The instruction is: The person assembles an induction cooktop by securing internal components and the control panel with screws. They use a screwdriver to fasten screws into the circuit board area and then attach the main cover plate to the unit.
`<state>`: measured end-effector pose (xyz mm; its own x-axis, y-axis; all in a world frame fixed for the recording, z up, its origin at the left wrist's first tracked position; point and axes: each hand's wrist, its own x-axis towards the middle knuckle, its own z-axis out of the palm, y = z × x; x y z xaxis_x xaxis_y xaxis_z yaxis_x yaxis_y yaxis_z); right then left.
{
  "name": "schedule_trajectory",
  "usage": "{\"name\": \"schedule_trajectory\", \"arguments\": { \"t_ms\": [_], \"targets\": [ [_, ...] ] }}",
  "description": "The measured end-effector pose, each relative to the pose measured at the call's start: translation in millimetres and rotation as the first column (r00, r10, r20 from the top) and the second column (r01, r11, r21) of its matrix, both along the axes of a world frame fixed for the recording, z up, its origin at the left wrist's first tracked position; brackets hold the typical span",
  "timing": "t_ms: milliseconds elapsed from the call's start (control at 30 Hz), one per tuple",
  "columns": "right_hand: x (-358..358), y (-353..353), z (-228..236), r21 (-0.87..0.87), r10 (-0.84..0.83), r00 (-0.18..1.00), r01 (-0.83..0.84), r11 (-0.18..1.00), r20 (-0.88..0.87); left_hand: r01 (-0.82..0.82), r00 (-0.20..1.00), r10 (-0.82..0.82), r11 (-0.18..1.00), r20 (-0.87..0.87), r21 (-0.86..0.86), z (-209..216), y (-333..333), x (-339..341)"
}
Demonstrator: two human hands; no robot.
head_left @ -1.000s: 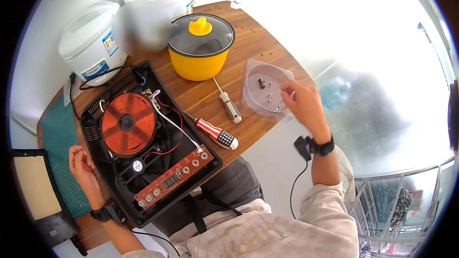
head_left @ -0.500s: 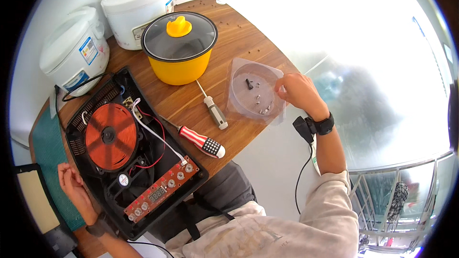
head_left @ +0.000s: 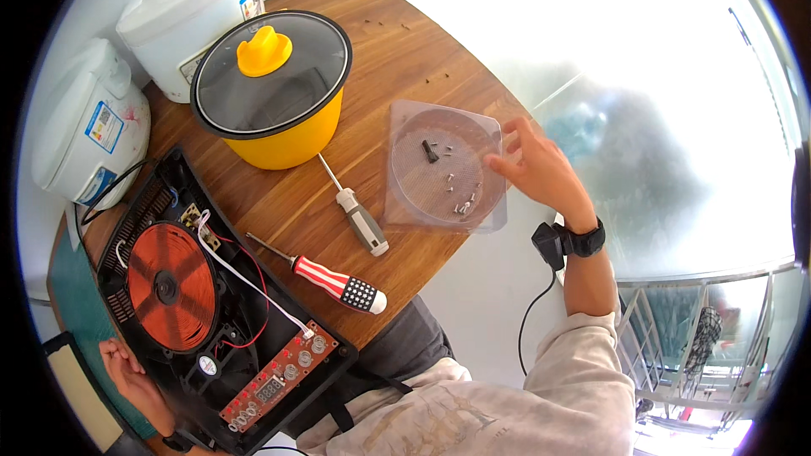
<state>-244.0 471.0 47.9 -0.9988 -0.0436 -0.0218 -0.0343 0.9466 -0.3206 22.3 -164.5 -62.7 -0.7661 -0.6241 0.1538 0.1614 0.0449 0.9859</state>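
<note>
My right hand (head_left: pixel 541 165) is at the right rim of a clear plastic tray (head_left: pixel 401 211), thumb and fingers apart, with nothing visible between them. In the tray lie several small silver screws (head_left: pixel 463 207) and a short black piece (head_left: pixel 430 152). My left hand (head_left: pixel 127 371) rests beside the left edge of an opened induction cooker (head_left: pixel 279 295), its fingers loosely curled, apart and holding nothing I can see. The cooker's copper coil (head_left: pixel 173 312), red-brown control board (head_left: pixel 283 380) and wires are exposed. Two screwdrivers lie right of it, one grey-handled (head_left: pixel 363 224), one with a striped, star-patterned handle (head_left: pixel 338 285).
A yellow pot (head_left: pixel 287 139) with a glass lid stands beyond the screwdrivers. Two white rice cookers (head_left: pixel 93 131) are at the back left. Several tiny dark screws (head_left: pixel 437 79) lie scattered on the far wooden table (head_left: pixel 389 59). A black cable (head_left: pixel 534 312) hangs from the right wrist.
The view has shifted, so the pot and cooker appear farther left. My right thumb and fingers, closer together before, have spread apart at the tray's rim. My left hand stays beside the cooker.
</note>
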Motion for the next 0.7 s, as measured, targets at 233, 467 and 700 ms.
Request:
{"name": "schedule_trajectory", "arguments": {
  "t_ms": [233,467,700],
  "targets": [
    [0,1,-10,0.013,0.218,0.873,-0.236,0.972,-0.435,-0.061,0.997,0.063,0.997,0.033,-0.048,0,5,-5],
    [-39,-26,0,0.283,0.514,0.856,-0.509,0.813,0.063,0.006,1.0,-0.004,0.998,0.029,-0.068,6,10,-4],
    [-52,-35,-15,0.34,0.563,0.824,-0.546,0.766,0.054,-0.011,1.0,0.011,0.999,0.016,-0.038,1,9,-3]
  ]
}}
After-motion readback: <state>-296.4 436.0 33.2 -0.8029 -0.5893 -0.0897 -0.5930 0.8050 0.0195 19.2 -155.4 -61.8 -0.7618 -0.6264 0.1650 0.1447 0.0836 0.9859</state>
